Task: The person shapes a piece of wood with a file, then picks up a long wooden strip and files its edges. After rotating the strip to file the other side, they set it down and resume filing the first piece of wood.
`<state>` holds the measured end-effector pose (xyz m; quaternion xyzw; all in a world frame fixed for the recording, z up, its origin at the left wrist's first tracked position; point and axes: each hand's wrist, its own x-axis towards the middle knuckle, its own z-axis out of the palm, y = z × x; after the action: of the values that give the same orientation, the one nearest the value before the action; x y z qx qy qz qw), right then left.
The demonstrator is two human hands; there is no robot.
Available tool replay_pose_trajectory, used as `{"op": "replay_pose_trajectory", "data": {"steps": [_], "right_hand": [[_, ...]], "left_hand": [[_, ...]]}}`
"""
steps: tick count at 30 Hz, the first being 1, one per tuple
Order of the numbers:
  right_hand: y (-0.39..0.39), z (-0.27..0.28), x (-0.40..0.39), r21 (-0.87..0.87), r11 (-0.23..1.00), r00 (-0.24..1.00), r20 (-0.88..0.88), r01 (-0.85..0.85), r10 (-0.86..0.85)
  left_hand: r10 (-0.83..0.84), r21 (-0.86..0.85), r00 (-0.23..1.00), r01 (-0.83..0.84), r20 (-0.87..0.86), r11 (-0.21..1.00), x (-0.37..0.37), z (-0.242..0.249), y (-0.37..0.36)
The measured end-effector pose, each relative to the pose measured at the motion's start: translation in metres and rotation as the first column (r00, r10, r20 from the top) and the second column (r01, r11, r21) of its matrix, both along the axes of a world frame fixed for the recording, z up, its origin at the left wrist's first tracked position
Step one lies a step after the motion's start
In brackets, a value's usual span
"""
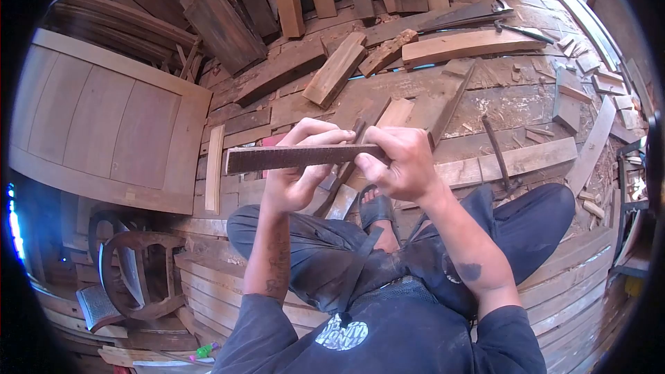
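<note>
A long dark-brown strip with a rough, grid-textured face [294, 158] lies crosswise in front of me, raised above my lap. My right hand [402, 159] is closed round its right end, thumb along the near side. Toward the middle of the strip, my left hand [298, 166] has curled fingers above it and the thumb below it. The strip's pale left end sticks out past that hand. Under my hands are wooden pieces on the floor and my sandalled foot [377, 211].
A wooden panel door [104, 121] lies at the left, above a curved wooden frame [142, 277]. Boards [336, 69] and offcuts cover the plank floor ahead. At the upper right are a handsaw [467, 17] and a hammer [523, 31]. Another hammer-like tool [497, 152] lies near my knee.
</note>
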<state>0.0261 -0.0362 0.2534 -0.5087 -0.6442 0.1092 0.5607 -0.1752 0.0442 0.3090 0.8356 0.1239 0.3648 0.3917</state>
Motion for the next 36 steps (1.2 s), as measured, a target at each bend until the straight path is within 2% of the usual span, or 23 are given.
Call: {"op": "replay_pose_trajectory", "data": {"steps": [3,6,9,11,13,14,16,19,20,22,25,28,29,31,35,36], "right_hand": [[0.004,0.004,0.0,0.052,0.999,0.999,0.031,0.008,-0.01],[0.001,0.002,0.009,0.008,0.999,0.994,0.107,0.037,-0.038],[0.007,-0.06,0.033,-0.203,0.968,0.968,-0.171,0.148,-0.184],[-0.004,-0.103,0.066,-0.433,0.861,0.957,0.012,0.265,-0.288],[-0.018,-0.153,0.076,-0.361,0.873,0.927,-0.059,0.327,-0.371],[-0.021,-0.163,0.08,-0.433,0.852,0.92,-0.111,0.295,-0.375],[-0.026,-0.175,0.084,-0.566,0.792,0.89,-0.206,0.23,-0.406],[-0.02,-0.179,0.082,-0.522,0.832,0.853,-0.333,0.188,-0.402],[-0.019,-0.179,0.082,-0.497,0.849,0.87,-0.32,0.182,-0.374],[-0.025,-0.145,0.071,-0.455,0.875,0.901,-0.292,0.165,-0.322],[-0.026,-0.073,0.038,-0.244,0.968,0.941,-0.311,0.058,-0.134],[-0.02,-0.042,0.017,-0.055,0.997,0.972,-0.231,-0.045,0.031],[-0.018,-0.032,0.008,-0.012,0.997,0.96,-0.272,-0.072,0.066],[-0.015,-0.011,0.002,0.044,0.994,0.98,-0.166,-0.105,0.111],[-0.005,0.01,-0.008,0.044,0.997,0.996,-0.069,-0.057,0.06],[-0.001,0.013,-0.01,0.057,0.997,0.997,-0.059,-0.053,0.057]], "left_hand": [[-0.002,0.027,1.0,0.002,0.002,1.0,-0.003,0.003,0.001],[-0.025,-0.013,0.999,0.026,0.032,1.0,0.0,0.005,-0.003],[0.005,-0.105,0.999,0.001,0.049,0.994,-0.017,0.014,-0.004],[-0.017,-0.054,0.993,0.024,0.119,0.998,-0.023,0.019,-0.002],[0.01,-0.019,0.987,-0.007,0.163,1.0,-0.022,0.021,0.001],[-0.015,-0.047,0.977,0.025,0.213,0.999,-0.022,0.019,0.003],[0.005,-0.055,0.979,0.006,0.202,0.998,-0.023,0.02,0.003],[0.038,-0.075,0.983,-0.024,0.179,0.997,-0.018,0.022,0.004],[0.043,-0.06,0.988,-0.035,0.149,0.998,-0.019,0.023,0.006],[0.041,-0.039,0.988,-0.036,0.147,0.999,-0.018,0.021,0.007],[0.059,-0.14,0.988,-0.039,0.14,0.989,-0.015,0.02,0.004],[-0.034,0.088,0.995,0.026,0.092,0.996,-0.014,0.02,0.014],[-0.034,0.116,0.994,0.022,0.1,0.993,-0.013,0.019,0.017],[-0.031,0.166,0.993,0.012,0.114,0.986,-0.012,0.016,0.019],[0.046,-0.162,0.991,-0.025,0.122,0.986,-0.011,0.025,-0.001],[-0.009,0.009,0.997,0.008,0.071,1.0,-0.016,0.024,0.009]]}}
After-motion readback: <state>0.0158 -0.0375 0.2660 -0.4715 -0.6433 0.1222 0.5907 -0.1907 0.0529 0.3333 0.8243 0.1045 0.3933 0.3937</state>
